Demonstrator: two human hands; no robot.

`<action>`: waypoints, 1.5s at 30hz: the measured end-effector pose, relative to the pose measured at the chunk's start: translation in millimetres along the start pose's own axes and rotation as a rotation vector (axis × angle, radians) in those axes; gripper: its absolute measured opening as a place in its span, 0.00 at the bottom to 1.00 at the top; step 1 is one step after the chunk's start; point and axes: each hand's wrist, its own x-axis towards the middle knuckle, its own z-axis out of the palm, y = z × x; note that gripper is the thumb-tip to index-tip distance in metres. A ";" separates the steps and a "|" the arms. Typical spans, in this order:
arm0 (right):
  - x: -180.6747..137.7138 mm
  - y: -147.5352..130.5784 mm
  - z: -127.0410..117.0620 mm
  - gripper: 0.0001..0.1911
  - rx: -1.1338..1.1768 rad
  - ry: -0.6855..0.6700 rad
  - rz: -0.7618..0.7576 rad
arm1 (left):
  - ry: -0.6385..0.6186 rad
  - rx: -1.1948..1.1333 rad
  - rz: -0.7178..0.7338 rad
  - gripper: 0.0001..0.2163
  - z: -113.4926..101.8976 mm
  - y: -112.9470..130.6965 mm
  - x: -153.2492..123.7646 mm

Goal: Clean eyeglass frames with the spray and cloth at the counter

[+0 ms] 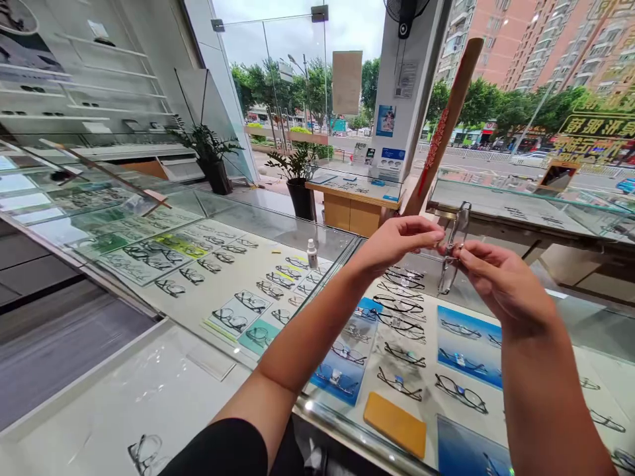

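Note:
A pair of clear-lensed eyeglasses [461, 223] is held up above the glass display counter, turned so that one lens is above the other. My right hand [503, 277] pinches it near the middle of the frame. From the other side my left hand [399, 241] reaches in, its thumb and fingertips closed at the same middle part. Whatever small part lies between the fingertips is too small to make out. Under my hands, rows of eyeglasses [399, 324] rest inside the counter. An orange-yellow phone-like slab [395, 424] sits on the glass nearest me.
A small white bottle [312, 254] stands on the counter to the left. One more pair of glasses [146, 453] lies on a white surface at lower left. Beyond the counter are potted plants [299, 182], a wooden cabinet [347, 206] and a slanting wooden board [446, 125].

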 end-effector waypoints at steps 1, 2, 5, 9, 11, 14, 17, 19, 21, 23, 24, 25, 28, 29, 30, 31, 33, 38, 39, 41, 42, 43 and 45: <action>0.6 -2.0 -2.0 0.12 -0.019 0.008 -0.033 | -0.030 0.049 0.005 0.12 -0.7 2.8 -0.4; 1.2 -4.3 -3.4 0.12 -0.045 0.008 -0.062 | -0.048 0.083 0.010 0.11 -1.2 5.2 -0.7; 2.6 -10.9 -4.0 0.12 -0.126 -0.028 -0.122 | -0.068 0.131 -0.002 0.11 -2.1 8.9 -0.9; 3.4 -14.2 -1.5 0.12 -0.156 -0.058 -0.158 | -0.073 0.152 -0.024 0.11 -2.3 6.4 -0.4; 3.0 -14.3 -1.2 0.12 -0.164 -0.075 -0.160 | -0.043 0.156 -0.021 0.12 -2.5 3.9 0.2; 2.1 -14.9 -2.0 0.14 -0.174 -0.091 -0.155 | -0.050 0.157 -0.038 0.14 -3.1 1.1 1.5; 2.2 -15.1 -2.8 0.14 -0.175 -0.086 -0.160 | -0.083 0.142 -0.034 0.14 -4.2 -0.9 3.1; 3.0 -13.9 -2.8 0.13 -0.182 -0.061 -0.160 | -0.097 0.139 -0.019 0.13 -5.9 -2.6 4.2; 4.7 -11.4 -3.1 0.13 -0.182 -0.037 -0.138 | -0.134 0.153 -0.016 0.12 -8.0 -4.6 5.2; 7.2 -8.4 -5.4 0.13 -0.187 -0.013 -0.089 | -0.169 0.193 -0.017 0.11 -10.0 -6.3 6.1; 8.7 -7.0 -8.0 0.13 -0.195 0.011 -0.066 | -0.170 0.225 -0.013 0.12 -10.9 -7.0 6.7; 10.2 -6.1 -11.7 0.13 -0.205 0.059 -0.054 | -0.158 0.266 -0.006 0.12 -11.7 -7.6 7.2; 12.7 -7.5 -28.3 0.10 -0.219 0.336 -0.115 | -0.099 0.436 0.020 0.11 -15.7 -12.4 10.1; 12.3 -9.8 -34.2 0.09 -0.218 0.435 -0.156 | -0.085 0.509 0.025 0.11 -18.1 -16.3 11.7; 11.0 -12.9 -39.5 0.08 -0.220 0.513 -0.195 | -0.073 0.590 0.029 0.10 -21.1 -22.0 13.8; 8.8 -16.9 -43.6 0.08 -0.228 0.559 -0.231 | -0.062 0.674 0.033 0.10 -24.8 -29.6 16.6; 2.1 -26.7 -46.8 0.09 -0.250 0.573 -0.293 | -0.042 0.836 0.034 0.09 -33.9 -50.4 24.5; -21.4 -52.7 -33.4 0.05 -0.215 0.493 -0.365 | -0.089 1.250 -0.109 0.07 -57.8 -113.8 59.0; -26.0 -57.1 -30.4 0.05 -0.205 0.481 -0.374 | -0.099 1.349 -0.134 0.07 -61.2 -124.3 66.5; -34.1 -64.4 -26.2 0.06 -0.204 0.457 -0.386 | -0.116 1.463 -0.165 0.07 -65.9 -141.5 79.2; -37.4 -67.4 -25.1 0.07 -0.207 0.446 -0.392 | -0.125 1.496 -0.175 0.06 -67.2 -148.3 84.0; -40.3 -69.8 -24.6 0.08 -0.209 0.435 -0.395 | -0.136 1.519 -0.186 0.06 -68.0 -154.2 88.0; -44.5 -73.2 -24.3 0.08 -0.201 0.415 -0.398 | -0.157 1.570 -0.207 0.06 -68.7 -163.7 93.5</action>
